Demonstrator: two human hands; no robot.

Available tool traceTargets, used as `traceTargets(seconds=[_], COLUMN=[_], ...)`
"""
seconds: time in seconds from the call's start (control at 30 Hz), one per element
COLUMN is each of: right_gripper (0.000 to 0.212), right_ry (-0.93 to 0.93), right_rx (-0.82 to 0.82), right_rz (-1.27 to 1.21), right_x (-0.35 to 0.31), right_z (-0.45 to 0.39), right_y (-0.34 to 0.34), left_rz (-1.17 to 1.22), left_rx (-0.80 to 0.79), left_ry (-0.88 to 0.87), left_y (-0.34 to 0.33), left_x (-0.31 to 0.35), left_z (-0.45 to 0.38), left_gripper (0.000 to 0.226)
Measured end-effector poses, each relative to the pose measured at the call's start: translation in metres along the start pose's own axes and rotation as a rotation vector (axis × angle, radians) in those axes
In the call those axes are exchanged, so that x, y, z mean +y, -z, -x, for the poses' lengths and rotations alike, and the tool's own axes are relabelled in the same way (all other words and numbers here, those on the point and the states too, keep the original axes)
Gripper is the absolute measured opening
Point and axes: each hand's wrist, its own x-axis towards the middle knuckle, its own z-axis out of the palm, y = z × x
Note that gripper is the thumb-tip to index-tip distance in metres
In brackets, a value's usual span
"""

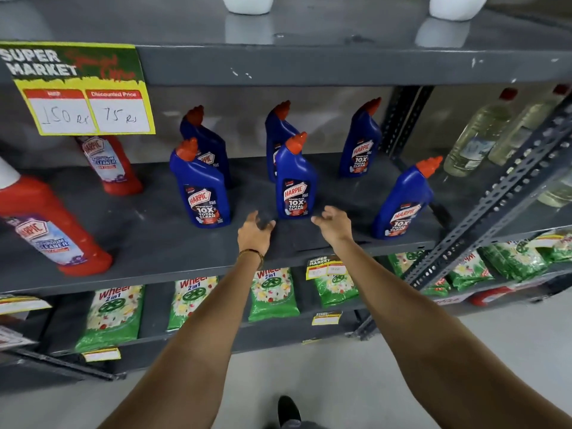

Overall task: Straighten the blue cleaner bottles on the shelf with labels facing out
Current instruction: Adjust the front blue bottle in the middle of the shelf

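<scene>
Several blue Harpic cleaner bottles with red caps stand upright on the grey middle shelf [154, 243]. The front left bottle [201, 187], front middle bottle [295, 181] and front right bottle [402, 202] show their labels outward. Behind them stand a back left bottle [205, 140], a back middle bottle [277, 131] partly hidden, and a back right bottle [360, 140]. My left hand [255, 232] and my right hand [335, 222] hover open just in front of the front middle bottle, touching nothing.
Two red Harpic bathroom cleaner bottles [111, 164] [49, 230] stand at the left. A yellow price sign [83, 88] hangs from the upper shelf. Clear bottles [476, 140] stand beyond the perforated upright [495, 199]. Green Wheel detergent packs [272, 292] fill the lower shelf.
</scene>
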Motion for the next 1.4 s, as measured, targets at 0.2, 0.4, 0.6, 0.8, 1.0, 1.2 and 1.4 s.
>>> traceTargets(seconds=[0.2,0.4,0.6,0.8,1.0,1.2,1.4], right_gripper=[0.064,0.033,0.035,0.044,0.038,0.033,0.032], right_ry=[0.03,0.132,0.158,0.167,0.213,0.215,0.221], right_rx=[-0.099,-0.13,-0.144,-0.156,-0.145,-0.134,-0.143], right_rz=[0.012,0.083,0.064,0.041,0.12,0.09,0.092], right_x=[-0.006,0.002,0.003,0.009,0.018,0.027,0.03], right_z=[-0.029,-0.049,-0.046,-0.026,-0.003,0.015,0.024], right_y=[-0.011,-0.016,-0.011,-0.007,-0.002,0.0,0.003], left_rz=[0.022,-0.014,0.025,0.026,0.013,-0.016,-0.026], left_rx=[-0.058,-0.09,-0.094,-0.087,-0.094,-0.081,-0.069], left_ry=[-0.014,-0.086,-0.108,-0.1,-0.067,-0.104,-0.11], left_y=[-0.011,-0.019,-0.021,-0.017,-0.011,-0.006,-0.004], left_x=[0.009,0.018,0.017,0.01,-0.001,-0.006,-0.008], left_z=[-0.022,-0.036,-0.033,-0.017,0.006,0.026,0.038], left_gripper=[0.059,0.047,0.038,0.041,0.048,0.038,0.042])
